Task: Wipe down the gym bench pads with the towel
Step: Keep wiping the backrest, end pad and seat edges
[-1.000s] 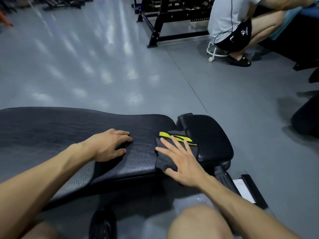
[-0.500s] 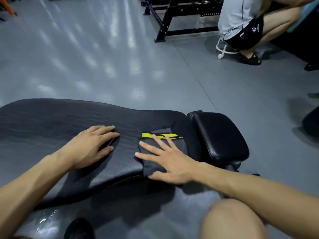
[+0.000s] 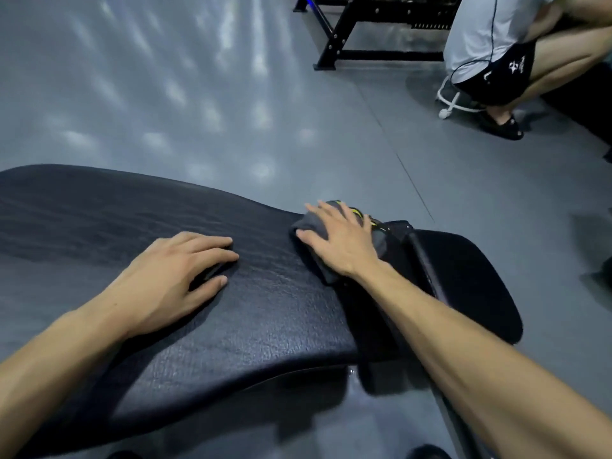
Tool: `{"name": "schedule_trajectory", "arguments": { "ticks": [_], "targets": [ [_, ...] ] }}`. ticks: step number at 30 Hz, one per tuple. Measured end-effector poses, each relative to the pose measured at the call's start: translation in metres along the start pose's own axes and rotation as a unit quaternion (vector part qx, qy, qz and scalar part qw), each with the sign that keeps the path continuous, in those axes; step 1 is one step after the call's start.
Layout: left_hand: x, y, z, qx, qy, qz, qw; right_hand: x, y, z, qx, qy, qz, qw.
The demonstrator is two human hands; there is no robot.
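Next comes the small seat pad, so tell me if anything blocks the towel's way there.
Nothing visible does. The right hand presses the towel flat at the long pad's end, beside the gap to the bare small seat pad.

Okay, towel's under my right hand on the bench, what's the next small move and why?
Probably slide the right hand, pressing flat on the towel, leftward along the long pad. The towel sits at that pad's right end beside the small pad, and the left hand already braces the bench.
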State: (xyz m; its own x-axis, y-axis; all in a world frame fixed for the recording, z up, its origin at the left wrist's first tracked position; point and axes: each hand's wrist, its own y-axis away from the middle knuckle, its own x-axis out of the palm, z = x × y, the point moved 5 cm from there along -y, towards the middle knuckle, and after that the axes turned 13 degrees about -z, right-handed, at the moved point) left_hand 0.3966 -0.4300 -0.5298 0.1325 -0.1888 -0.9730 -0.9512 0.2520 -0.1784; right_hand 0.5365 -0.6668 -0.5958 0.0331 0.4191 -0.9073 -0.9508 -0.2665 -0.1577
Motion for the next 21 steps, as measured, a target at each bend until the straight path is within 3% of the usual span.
{"name": "schedule_trajectory", "arguments": {
  "ticks": [3, 6, 11, 21],
  "targets": [
    [-0.001, -0.015, 0.011, -0.009, 0.012, -0.050, 0.999, 0.016, 0.025, 0.058, -0.153, -0.035, -0.007, 0.988],
    [0.005, -0.024, 0.024, -0.040, 0.005, -0.086, 0.995, 0.013, 0.025, 0.052, -0.232, -0.030, 0.016, 0.972],
    [0.024, -0.021, 0.023, -0.050, -0.042, -0.136, 0.989, 0.013, -0.026, 0.020, -0.195, 0.004, 0.028, 0.980],
    [0.017, -0.020, 0.018, -0.057, -0.049, -0.136, 0.988, 0.011, -0.016, 0.029, -0.160, 0.018, 0.062, 0.985]
  ]
}}
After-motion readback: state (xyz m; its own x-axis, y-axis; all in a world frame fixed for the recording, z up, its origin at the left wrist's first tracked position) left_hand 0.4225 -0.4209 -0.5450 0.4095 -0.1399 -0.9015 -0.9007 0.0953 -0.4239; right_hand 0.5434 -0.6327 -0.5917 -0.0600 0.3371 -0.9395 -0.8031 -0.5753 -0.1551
